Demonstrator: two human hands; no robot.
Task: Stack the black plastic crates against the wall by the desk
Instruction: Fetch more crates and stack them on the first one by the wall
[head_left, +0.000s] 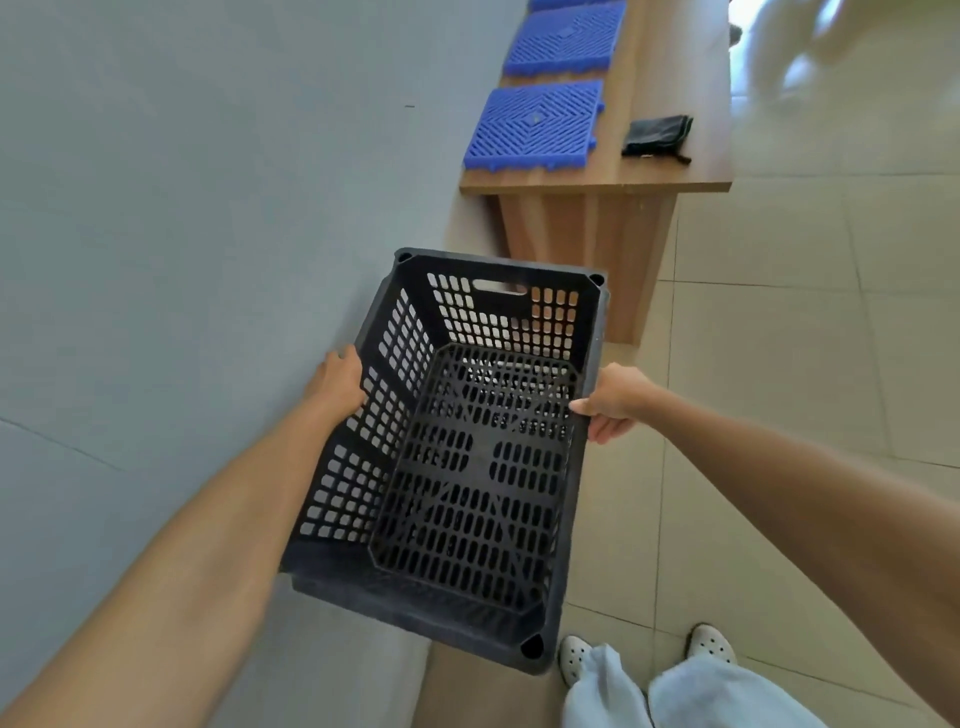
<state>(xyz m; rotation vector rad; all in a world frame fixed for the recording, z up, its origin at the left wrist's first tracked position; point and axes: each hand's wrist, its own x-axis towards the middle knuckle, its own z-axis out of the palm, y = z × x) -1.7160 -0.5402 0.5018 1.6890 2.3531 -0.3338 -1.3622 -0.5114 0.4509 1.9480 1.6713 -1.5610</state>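
Note:
A black plastic crate (467, 467) with perforated walls and floor is held up in front of me, open side toward the camera. It is beside the grey wall (182, 260), just in front of the wooden desk (654, 176). My left hand (337, 382) grips the crate's left rim, fingers hidden behind the wall of the crate. My right hand (613, 402) grips the right rim, thumb inside and fingers curled outside. Through the crate's floor some dark mesh shows below, too unclear to tell what it is.
Blue plastic grid tiles (535, 124) and a black folded pouch (657, 136) lie on the desk. Beige tiled floor (779, 364) spreads to the right. My feet in white clogs (574, 657) stand just right of the crate's near corner.

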